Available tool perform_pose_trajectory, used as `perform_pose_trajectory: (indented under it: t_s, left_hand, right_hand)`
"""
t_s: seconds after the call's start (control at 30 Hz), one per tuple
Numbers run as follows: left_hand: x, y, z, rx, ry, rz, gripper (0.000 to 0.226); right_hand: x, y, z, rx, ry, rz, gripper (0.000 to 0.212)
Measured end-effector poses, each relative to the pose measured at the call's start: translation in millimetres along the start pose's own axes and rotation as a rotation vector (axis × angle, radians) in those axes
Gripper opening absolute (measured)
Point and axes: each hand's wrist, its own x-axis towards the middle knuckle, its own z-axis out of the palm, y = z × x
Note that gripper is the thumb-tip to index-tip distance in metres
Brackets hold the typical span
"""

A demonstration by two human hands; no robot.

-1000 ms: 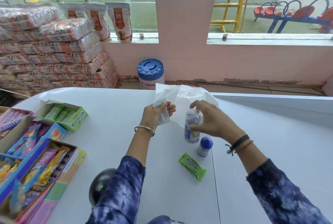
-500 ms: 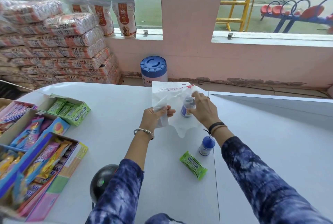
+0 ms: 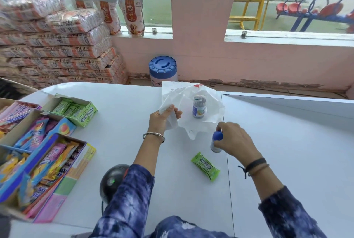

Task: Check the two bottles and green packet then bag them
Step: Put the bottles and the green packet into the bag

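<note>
Bagging under way, largest thing first: white plastic bag, thin and crumpled, held up just beyond the left hand, mouth sagging open toward the right hand. Left hand closed in a pinch on the near edge of the bag, thumb on top. Seen through the translucent film, between and beyond the two hands: first bottle, upright, greyish cap, blue-and-white label — already inside, by the look of it.

Below the right hand, flat on the white counter and touching nothing: green Doublemint packet, glossy wrapper, lying at a slant, not yet bagged.

Smallest: second bottle, blue cap, pale body, upright on the counter just beside the bag's lower corner. Right hand curled over it, fingers wrapped around cap and shoulder — closed on it, though somewhat blurred, so hard to say whether already lifted clear of the surface.

Step in hand, as a judgement: second bottle being taken for the bag. Next move likely calls for a short lift up and away toward the bag mouth, with the left hand keeping that mouth spread wide enough, then a gentle set-down beside the first bottle so as not to topple it. Packet left for last.
</note>
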Motion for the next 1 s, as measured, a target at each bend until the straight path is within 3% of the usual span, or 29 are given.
perform_pose_trajectory:
  t_s: [0.2, 0.4, 0.67, 0.73, 0.87, 1.0]
  left_hand:
    - [-6, 0, -3, 0.032, 0.035, 0.024, 0.012]
    - [-5, -3, -4, 0.051, 0.052, 0.067, 0.012]
    - [-1, -8, -8, 0.066, 0.049, 0.043, 0.012]
    - [0, -7, -8, 0.057, 0.034, 0.034, 0.014]
    - [-2, -5, -7, 0.018, 0.035, 0.018, 0.01]
    - [-5, -7, -5, -0.02, 0.036, 0.012, 0.01]
  right_hand:
    - [38, -53, -12, 0.207, 0.268, -0.201, 0.034]
    - [97, -79, 32, 0.117, 0.273, -0.192, 0.016]
    - [73, -66, 35, 0.1, 0.371, -0.182, 0.023]
    - [48, -53, 33, -0.031, 0.229, -0.086, 0.025]
    - [3, -20, 61, -0.277, -0.254, 0.064, 0.039]
    - [-11, -8, 81, -0.21, -0.383, 0.096, 0.029]
